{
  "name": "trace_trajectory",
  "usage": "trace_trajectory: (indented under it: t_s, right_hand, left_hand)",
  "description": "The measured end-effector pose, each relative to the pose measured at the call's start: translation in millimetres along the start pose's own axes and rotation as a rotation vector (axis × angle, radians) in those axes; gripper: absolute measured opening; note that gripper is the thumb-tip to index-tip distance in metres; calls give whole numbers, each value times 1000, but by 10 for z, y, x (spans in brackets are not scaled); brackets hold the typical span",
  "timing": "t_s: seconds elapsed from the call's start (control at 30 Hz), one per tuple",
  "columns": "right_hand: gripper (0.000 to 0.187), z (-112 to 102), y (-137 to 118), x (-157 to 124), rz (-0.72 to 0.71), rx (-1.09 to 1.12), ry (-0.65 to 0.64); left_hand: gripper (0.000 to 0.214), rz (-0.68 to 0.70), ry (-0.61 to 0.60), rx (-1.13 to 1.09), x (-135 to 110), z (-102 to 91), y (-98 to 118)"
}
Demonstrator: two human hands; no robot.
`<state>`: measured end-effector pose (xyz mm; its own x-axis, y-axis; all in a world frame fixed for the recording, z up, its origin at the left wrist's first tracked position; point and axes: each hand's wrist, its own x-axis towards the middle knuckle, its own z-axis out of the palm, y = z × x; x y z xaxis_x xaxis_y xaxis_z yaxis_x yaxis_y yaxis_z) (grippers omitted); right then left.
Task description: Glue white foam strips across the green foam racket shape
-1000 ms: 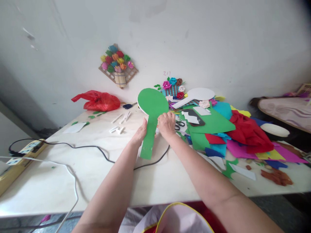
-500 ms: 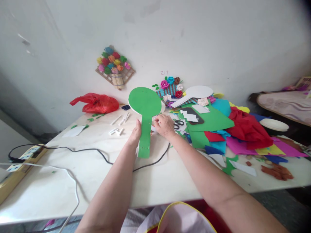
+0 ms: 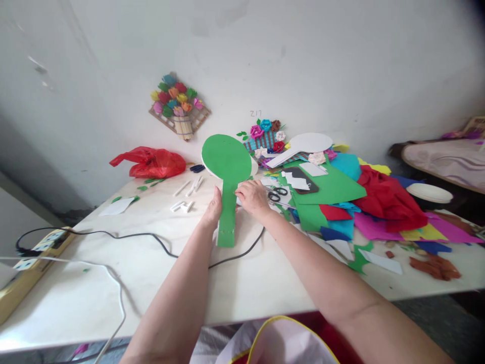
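A green paddle-shaped cutout (image 3: pixel 226 157), round at the top with a long strip handle, stands nearly upright in front of me. A white layer peeks out along its edges. My left hand (image 3: pixel 214 206) grips the handle from the left, thumb up along the edge and other fingers hidden behind. My right hand (image 3: pixel 253 197) is at the handle's right edge with its fingertips pinched on it. Black-handled scissors (image 3: pixel 278 194) lie just right of that hand. White sticks (image 3: pixel 196 184) and short white rolls (image 3: pixel 182 206) lie to the left.
A red plastic bag (image 3: pixel 153 163) sits at the back left. Paper sheets (image 3: pixel 333 189), a phone (image 3: pixel 301 180) and a white paddle-shaped cutout (image 3: pixel 308 143) crowd the right. A black cable (image 3: pixel 151 235) crosses the table to a power strip (image 3: pixel 40 253). Paper flowers (image 3: pixel 178 96) hang on the wall.
My right hand has shifted slightly left, its fingertips now against the handle's edge. The green cutout has barely moved, and my left hand still holds it.
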<state>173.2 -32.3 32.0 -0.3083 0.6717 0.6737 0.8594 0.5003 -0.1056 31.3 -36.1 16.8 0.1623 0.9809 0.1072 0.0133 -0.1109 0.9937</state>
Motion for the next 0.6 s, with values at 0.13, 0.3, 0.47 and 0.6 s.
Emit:
trace_trajectory:
  t_s: [0.13, 0.3, 0.47, 0.6]
  right_hand:
    - [19, -17, -29, 10, -8, -55, -30]
    - [21, 21, -83, 3, 42, -98, -2]
    - [20, 107, -111, -9, 112, -108, 41]
    - [19, 131, -120, -14, 116, -167, 46]
  left_hand:
    - [77, -38, 5, 4, -1, 24, -8]
    - [71, 29, 33, 23, 0, 53, -1]
    - [66, 123, 20, 62, 0, 66, 10]
    - [62, 181, 39, 79, 41, 84, -11]
